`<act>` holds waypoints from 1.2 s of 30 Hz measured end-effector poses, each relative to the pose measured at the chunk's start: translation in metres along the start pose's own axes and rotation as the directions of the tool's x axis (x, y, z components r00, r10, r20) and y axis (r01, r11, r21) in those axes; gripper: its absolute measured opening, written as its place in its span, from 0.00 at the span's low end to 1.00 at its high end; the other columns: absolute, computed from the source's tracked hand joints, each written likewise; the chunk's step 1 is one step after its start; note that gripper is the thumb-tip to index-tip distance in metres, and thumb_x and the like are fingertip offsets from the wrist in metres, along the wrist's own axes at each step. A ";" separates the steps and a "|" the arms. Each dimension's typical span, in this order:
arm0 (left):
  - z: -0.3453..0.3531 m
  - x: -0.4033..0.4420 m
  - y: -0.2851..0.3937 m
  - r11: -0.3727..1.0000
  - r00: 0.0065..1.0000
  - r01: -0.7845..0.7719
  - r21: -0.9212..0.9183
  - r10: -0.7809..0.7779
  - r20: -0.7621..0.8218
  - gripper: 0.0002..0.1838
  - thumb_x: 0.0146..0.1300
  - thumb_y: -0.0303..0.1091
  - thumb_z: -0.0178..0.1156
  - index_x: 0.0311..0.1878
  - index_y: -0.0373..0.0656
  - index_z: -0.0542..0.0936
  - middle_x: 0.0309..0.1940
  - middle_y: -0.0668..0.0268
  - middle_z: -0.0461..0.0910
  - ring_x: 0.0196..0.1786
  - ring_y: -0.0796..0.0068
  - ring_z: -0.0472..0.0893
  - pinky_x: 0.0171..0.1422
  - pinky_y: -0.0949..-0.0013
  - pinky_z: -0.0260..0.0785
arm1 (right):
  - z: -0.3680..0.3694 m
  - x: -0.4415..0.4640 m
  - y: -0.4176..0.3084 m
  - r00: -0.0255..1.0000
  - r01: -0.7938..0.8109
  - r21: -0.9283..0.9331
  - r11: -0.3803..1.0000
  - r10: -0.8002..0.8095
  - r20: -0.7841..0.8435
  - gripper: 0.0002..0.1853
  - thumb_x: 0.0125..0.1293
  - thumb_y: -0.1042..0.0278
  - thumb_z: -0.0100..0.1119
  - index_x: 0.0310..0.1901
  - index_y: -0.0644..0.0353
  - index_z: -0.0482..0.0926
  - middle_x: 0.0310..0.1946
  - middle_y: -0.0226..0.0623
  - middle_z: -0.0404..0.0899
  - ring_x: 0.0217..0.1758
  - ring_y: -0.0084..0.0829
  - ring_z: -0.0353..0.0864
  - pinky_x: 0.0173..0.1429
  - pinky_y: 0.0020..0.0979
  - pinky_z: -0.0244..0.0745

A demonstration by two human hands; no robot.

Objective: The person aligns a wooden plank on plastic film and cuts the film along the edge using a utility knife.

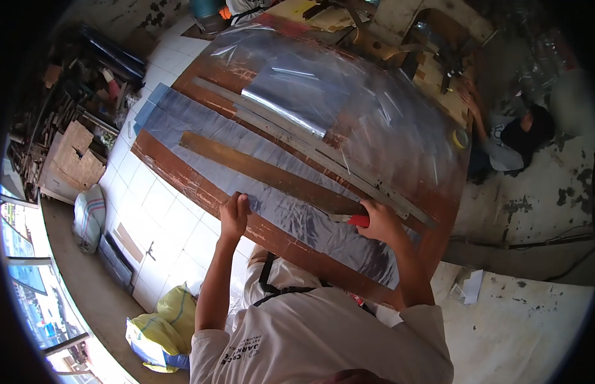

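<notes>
My right hand (382, 221) is closed around a red-handled cutter knife (357, 220). The blade end points left, beside the right end of a long brown wooden strip (265, 171). That strip lies across a bluish clear plastic sheet (291, 214) on the brown table (176, 168). At the near edge of the sheet, my left hand (234, 214) is closed with the thumb up, apparently pinching the sheet's edge; its fingertips are partly hidden. Behind the strip, a long metal straightedge (323, 155) lies diagonally over the table.
More clear plastic (387, 121) covers the far side, with a shiny folded piece (291, 96) on it. A tape roll (460, 139) sits at the right edge. Beyond it, another person (512, 141) works. Scrap wood (76, 153) and a yellow sack (163, 326) are at left.
</notes>
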State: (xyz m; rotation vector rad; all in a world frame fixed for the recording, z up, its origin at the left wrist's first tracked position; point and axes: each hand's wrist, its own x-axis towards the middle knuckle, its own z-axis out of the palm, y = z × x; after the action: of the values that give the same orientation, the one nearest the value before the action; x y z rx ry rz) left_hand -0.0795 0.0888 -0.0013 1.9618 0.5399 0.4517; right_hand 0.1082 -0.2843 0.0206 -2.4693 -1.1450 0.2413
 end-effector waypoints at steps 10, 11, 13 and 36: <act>-0.066 0.084 -0.072 0.982 0.953 -0.153 0.109 0.176 -0.247 0.10 0.72 0.21 0.54 0.51 0.34 0.82 0.35 0.56 0.86 0.37 0.68 0.86 0.42 0.67 0.77 | 0.010 -0.009 -0.030 0.982 -0.190 -0.100 0.977 0.189 -0.018 0.37 0.45 0.60 0.75 0.61 0.57 0.79 0.58 0.42 0.74 0.56 0.51 0.83 0.56 0.49 0.79; -0.077 0.093 -0.079 0.974 0.966 -0.153 0.167 0.183 -0.182 0.10 0.72 0.21 0.55 0.50 0.34 0.84 0.35 0.56 0.87 0.37 0.68 0.87 0.42 0.68 0.77 | 0.009 -0.008 -0.038 0.962 -0.275 -0.084 0.958 0.273 -0.026 0.37 0.45 0.62 0.76 0.62 0.56 0.78 0.58 0.42 0.75 0.57 0.51 0.82 0.56 0.50 0.79; -0.092 0.108 -0.081 0.991 0.979 -0.084 0.105 0.102 -0.179 0.09 0.72 0.22 0.56 0.48 0.34 0.85 0.34 0.57 0.87 0.35 0.69 0.86 0.41 0.68 0.77 | 0.016 -0.007 -0.046 0.929 -0.368 -0.078 0.927 0.363 -0.070 0.39 0.43 0.66 0.76 0.63 0.56 0.78 0.58 0.42 0.75 0.59 0.50 0.81 0.59 0.51 0.80; -0.142 0.181 0.121 0.355 0.345 -0.915 -0.193 0.935 0.085 0.12 0.60 0.24 0.68 0.44 0.42 0.75 0.35 0.59 0.83 0.33 0.61 0.84 0.38 0.59 0.76 | 0.090 0.014 -0.076 0.482 -0.641 0.143 0.754 0.541 -0.689 0.31 0.42 0.75 0.58 0.53 0.49 0.86 0.55 0.38 0.83 0.60 0.47 0.82 0.61 0.41 0.80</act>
State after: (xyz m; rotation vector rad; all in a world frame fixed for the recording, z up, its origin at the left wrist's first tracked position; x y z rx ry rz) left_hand 0.0169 0.2459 0.1817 1.9996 -0.8520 0.9664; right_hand 0.0366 -0.2035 -0.0274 -2.5914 0.0623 -0.5888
